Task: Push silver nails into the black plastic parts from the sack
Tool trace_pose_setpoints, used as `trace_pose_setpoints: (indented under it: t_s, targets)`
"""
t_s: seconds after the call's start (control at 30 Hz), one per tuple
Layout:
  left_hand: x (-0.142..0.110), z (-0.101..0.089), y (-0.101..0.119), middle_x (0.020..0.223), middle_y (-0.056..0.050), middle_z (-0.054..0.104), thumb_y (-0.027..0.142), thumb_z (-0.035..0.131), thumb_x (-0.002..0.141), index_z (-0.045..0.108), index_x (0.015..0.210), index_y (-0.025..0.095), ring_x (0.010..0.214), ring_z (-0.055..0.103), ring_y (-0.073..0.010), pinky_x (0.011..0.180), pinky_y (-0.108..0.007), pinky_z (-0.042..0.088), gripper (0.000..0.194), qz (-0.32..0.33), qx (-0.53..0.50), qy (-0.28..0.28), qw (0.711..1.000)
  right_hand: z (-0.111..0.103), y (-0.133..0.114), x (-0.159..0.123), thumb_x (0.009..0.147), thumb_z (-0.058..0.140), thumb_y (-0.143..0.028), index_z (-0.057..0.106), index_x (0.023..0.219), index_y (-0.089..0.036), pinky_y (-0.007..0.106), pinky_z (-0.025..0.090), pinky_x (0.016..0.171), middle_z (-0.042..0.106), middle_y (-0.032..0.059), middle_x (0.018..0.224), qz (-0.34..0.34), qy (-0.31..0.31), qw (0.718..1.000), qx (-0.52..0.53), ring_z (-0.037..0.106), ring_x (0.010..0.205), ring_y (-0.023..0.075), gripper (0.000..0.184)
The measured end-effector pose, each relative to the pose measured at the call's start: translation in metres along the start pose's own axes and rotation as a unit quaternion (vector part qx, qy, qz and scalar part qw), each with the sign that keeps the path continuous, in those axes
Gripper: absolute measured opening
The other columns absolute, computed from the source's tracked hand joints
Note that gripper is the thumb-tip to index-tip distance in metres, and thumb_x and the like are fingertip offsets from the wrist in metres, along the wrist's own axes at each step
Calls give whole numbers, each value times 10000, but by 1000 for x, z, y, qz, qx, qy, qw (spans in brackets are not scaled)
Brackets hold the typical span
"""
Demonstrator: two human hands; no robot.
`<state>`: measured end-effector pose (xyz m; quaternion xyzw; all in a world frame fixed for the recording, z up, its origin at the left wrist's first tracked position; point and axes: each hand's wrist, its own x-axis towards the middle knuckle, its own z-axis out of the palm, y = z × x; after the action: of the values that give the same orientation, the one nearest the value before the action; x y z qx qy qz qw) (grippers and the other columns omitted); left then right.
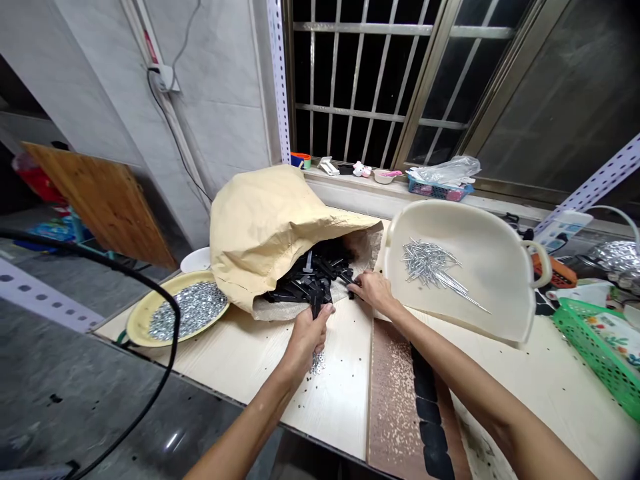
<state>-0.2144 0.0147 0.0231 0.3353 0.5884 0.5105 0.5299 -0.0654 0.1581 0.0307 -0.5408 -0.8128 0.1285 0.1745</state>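
A large tan paper sack (pixel 265 220) lies on its side, its mouth open toward me and full of black plastic parts (pixel 287 288). In front of the mouth, my left hand (pixel 309 333) is closed on a black plastic part (pixel 317 299) that points up into the pile. My right hand (pixel 374 291), at the sack's right edge, pinches another black plastic part (pixel 356 285). The exact shape of both parts is hard to make out. Small metal pieces (pixel 317 363) lie beside my left hand, partly hidden by it.
At left stands a yellow bowl (pixel 137 327) of small metal pieces. A white scoop-shaped tray (pixel 500 287) holding metal pins (pixel 430 261) sits at right. A brown board (pixel 387 413) with black pads lies nearest me. A green basket (pixel 595 353) stands far right; a black cable (pixel 175 333) hangs at left.
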Motion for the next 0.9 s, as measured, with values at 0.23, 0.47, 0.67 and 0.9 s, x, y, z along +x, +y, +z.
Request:
trace_pose_setpoints:
  t_s: [0.23, 0.47, 0.67, 0.9]
  targets:
    - [-8, -8, 12, 1299, -69, 503, 40, 405, 779, 477, 1297, 249, 1243, 412, -248, 1026, -446, 333, 563, 421, 336, -4, 843, 0, -28, -43, 904, 349, -518, 583, 744, -174, 250, 404, 539, 616, 44, 648, -42, -122, 984, 122, 577, 590, 155, 445]
    - [0, -14, 5, 981, -84, 592, 112, 408, 828, 494, 1276, 227, 891, 581, -216, 799, -398, 499, 471, 360, 324, -23, 874, -8, -25, -37, 925, 187, -550, 537, 931, -169, 232, 431, 486, 636, 39, 700, 55, -118, 958, 254, 580, 505, 121, 517]
    - [-13, -19, 12, 536, 65, 496, 465, 564, 797, 532, 1140, 170, 405, 509, -96, 551, -309, 535, 453, 30, -91, 9, 995, 9, -12, 5, 815, 541, -360, 509, 1070, -133, 351, 435, 731, 629, 129, 916, 82, -11, 993, 81, 604, 890, 265, 343]
    - [-13, -22, 7, 1089, -138, 654, 282, 708, 734, 591, 994, 136, 929, 659, -208, 784, -291, 532, 320, -42, -280, -24, 959, 4, -51, -58, 892, 422, -395, 458, 1162, -170, 314, 486, 653, 614, 78, 924, -48, 27, 964, 262, 599, 779, 186, 353]
